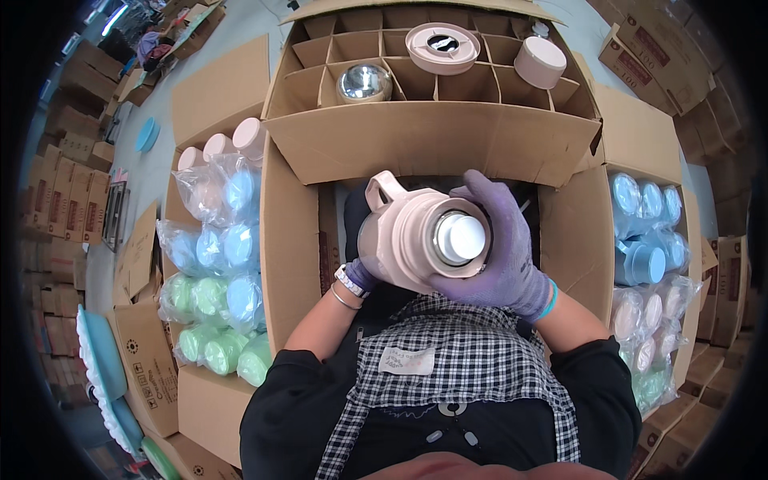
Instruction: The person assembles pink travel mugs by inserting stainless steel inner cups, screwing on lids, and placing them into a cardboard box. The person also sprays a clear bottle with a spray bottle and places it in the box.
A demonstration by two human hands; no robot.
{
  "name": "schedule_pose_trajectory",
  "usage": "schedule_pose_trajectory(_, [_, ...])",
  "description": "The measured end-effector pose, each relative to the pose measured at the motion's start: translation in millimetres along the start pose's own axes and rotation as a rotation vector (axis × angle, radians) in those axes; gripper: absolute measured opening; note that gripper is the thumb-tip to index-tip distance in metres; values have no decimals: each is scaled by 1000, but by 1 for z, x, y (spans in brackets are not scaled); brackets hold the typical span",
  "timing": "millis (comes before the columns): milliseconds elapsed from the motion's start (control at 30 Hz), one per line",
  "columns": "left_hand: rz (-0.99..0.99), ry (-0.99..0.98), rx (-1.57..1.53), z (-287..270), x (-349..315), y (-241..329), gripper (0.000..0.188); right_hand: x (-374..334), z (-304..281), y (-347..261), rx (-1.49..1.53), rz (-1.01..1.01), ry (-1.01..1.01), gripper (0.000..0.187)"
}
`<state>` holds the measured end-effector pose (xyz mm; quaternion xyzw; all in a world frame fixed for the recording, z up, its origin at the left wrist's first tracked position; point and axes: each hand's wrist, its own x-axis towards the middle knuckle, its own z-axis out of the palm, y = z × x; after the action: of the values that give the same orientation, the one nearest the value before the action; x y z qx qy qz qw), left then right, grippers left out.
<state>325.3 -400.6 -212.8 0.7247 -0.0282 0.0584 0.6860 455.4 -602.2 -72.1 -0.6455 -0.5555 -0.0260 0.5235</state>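
Note:
A pink vacuum flask (392,240) with a loop handle is held tilted at my chest, its open end towards me. In its mouth sits a white stopper (462,238). My right hand (508,260), in a purple glove, wraps around the right side of the flask's rim. Gloved likewise, my left hand (362,278) supports the flask from the lower left; its fingers are hidden behind the body. Beyond the flask, on a divided carton (432,136), lie a silver glass liner (365,83), a round pink collar (424,62) and a pink cup (541,64).
To the left, an open carton (216,404) holds bagged blue and green cups (228,350) and pink ones. A right-hand carton (640,120) holds bagged blue and pink parts (640,262). Stacked boxes (652,64) stand further off, and a blue basin (147,134) lies on the floor.

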Motion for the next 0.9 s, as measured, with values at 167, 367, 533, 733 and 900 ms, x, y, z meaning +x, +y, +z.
schedule_pose_trajectory(167, [232, 166, 525, -12, 7, 25, 67, 1, -29, 5, -122, 186, 7, 85])
schedule_pose_trajectory(367, [-173, 304, 315, -32, 0, 154, 32, -67, 11, 97, 929, 624, 400, 77])
schedule_pose_trajectory(533, [240, 544, 505, 10, -3, 158, 48, -86, 57, 131, 1894, 861, 365, 56])
schedule_pose_trajectory(733, [562, 746, 623, 13, 6, 87, 61, -29, 67, 126, 2401, 587, 134, 56])
schedule_pose_trajectory(900, [401, 358, 806, 21, 3, -2, 29, 58, 58, 127, 2328, 296, 177, 62])
